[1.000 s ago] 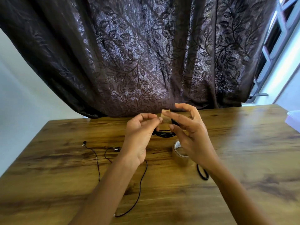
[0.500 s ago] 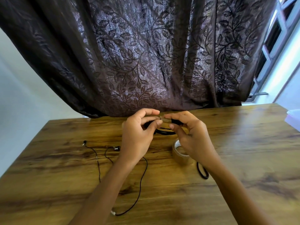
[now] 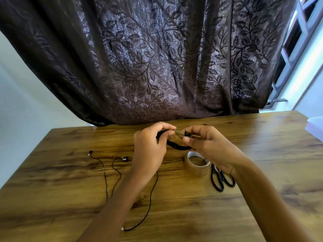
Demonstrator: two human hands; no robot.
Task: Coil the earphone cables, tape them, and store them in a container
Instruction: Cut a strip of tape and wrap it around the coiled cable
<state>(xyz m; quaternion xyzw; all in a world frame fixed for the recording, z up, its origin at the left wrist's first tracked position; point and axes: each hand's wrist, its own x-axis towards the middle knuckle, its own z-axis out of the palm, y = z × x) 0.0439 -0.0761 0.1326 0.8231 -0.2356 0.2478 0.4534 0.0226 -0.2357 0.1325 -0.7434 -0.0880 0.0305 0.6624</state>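
A coiled black earphone cable (image 3: 176, 146) hangs between both hands above the wooden table (image 3: 262, 154). My left hand (image 3: 150, 147) pinches the coil's left side. My right hand (image 3: 208, 145) pinches its right side, where a small strip of brown tape (image 3: 179, 132) lies across the cable between my fingertips. A second black earphone (image 3: 111, 170) lies uncoiled on the table at the left, its buds near the far side and its plug by my left forearm. A roll of brown tape (image 3: 197, 165) stands under my right hand.
Black scissors (image 3: 221, 179) lie right of the tape roll, partly under my right wrist. A pale plastic container (image 3: 315, 128) sits at the table's right edge. A dark leaf-patterned curtain (image 3: 157, 58) hangs behind the table.
Both hands have come down closer to the table and together. The tape strip, held up above the coil a second ago, now sits pressed on the cable between my fingers.
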